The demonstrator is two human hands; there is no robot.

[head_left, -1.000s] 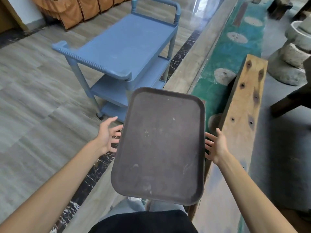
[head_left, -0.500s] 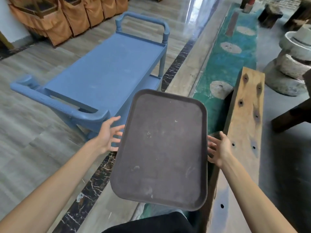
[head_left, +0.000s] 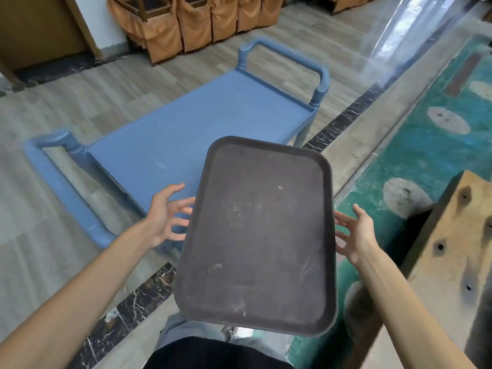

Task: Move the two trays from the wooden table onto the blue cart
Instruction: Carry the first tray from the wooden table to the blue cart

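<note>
A dark brown rectangular tray [head_left: 259, 235] is held level in front of me, its far corner over the near edge of the blue cart [head_left: 202, 129]. My left hand [head_left: 166, 215] supports the tray's left long edge, fingers tucked underneath. My right hand [head_left: 355, 234] supports the right long edge the same way. The cart's flat top is bare, with a handle at each end. The wooden table [head_left: 452, 249] lies at the right edge of view. No second tray shows.
Orange-covered chairs [head_left: 191, 22] line the far wall behind the cart. A black marble floor strip [head_left: 343, 121] and a green patterned floor area [head_left: 439, 123] run between cart and wooden table. Grey wood-look floor surrounds the cart.
I have moved closer to the cart while carrying the tray. The cart's top now fills the view ahead and the wooden table has slid off to the right.
</note>
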